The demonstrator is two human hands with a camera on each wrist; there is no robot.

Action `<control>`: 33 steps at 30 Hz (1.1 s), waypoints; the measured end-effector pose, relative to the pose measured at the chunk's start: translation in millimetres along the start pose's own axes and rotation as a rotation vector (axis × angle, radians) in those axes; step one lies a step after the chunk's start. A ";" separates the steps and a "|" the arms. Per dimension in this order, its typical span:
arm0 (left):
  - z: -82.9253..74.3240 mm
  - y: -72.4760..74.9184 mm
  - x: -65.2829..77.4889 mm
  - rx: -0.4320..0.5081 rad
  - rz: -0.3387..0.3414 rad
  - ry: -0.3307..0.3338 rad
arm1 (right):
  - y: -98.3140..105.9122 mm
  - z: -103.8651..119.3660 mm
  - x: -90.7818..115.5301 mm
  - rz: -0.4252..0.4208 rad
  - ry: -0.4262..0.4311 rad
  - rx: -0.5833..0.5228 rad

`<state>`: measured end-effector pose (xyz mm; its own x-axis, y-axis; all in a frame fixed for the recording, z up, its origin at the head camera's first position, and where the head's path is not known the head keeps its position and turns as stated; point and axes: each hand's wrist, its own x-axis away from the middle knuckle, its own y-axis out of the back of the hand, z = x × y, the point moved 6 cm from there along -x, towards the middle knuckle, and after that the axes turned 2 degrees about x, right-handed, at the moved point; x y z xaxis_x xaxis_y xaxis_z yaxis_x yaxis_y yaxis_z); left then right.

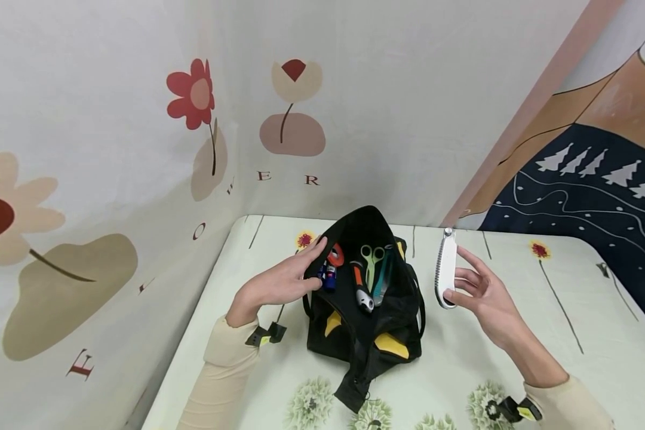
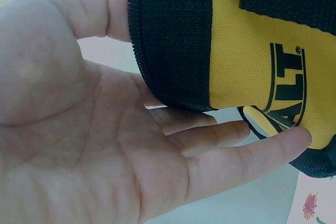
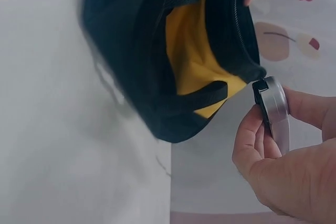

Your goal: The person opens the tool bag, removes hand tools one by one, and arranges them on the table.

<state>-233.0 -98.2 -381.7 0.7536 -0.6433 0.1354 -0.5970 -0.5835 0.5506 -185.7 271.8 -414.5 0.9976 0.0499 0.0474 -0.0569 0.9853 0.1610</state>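
Observation:
A black and yellow tool bag [image 1: 362, 331] sits with its mouth wide apart. My left hand [image 1: 287, 278] holds its left rim, thumb and forefinger over the zipped edge in the left wrist view, the little finger [image 2: 252, 166] stretched along the yellow side. Inside lie green-handled scissors [image 1: 372, 263], an orange and grey tool [image 1: 361, 286], a teal tool [image 1: 383, 280], a red ring-shaped piece [image 1: 335, 255] and a blue bottle-like item [image 1: 330, 278]. Right of the bag, my right hand [image 1: 481, 298] pinches a long silver tool [image 1: 447, 269] with a ridged dark edge.
The bag stands on a pale flowered tabletop [image 1: 279, 370] against a printed wall hanging [image 1: 387, 107]. A strap [image 1: 355, 382] hangs from the bag's near side. A dark patterned cloth [image 1: 586, 185] hangs behind the right edge.

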 end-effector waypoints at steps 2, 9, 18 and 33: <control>-0.2 0.1 0.1 0.002 0.000 -0.002 | 1.4 -3.0 -1.3 -0.005 -0.011 0.019; -0.5 0.1 0.8 0.008 0.000 0.002 | 4.3 -17.0 -4.0 -0.002 -0.045 0.008; -1.0 1.2 1.2 0.000 0.000 -0.002 | 4.8 -41.6 -7.8 0.006 -0.085 0.028; -0.8 1.7 0.9 -0.003 0.001 -0.002 | 2.2 -63.9 -9.7 0.042 -0.118 0.020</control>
<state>-233.1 -99.4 -380.0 0.7527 -0.6445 0.1343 -0.5966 -0.5815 0.5531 -193.0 283.9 -477.6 0.9830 0.0709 0.1696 -0.1009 0.9792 0.1757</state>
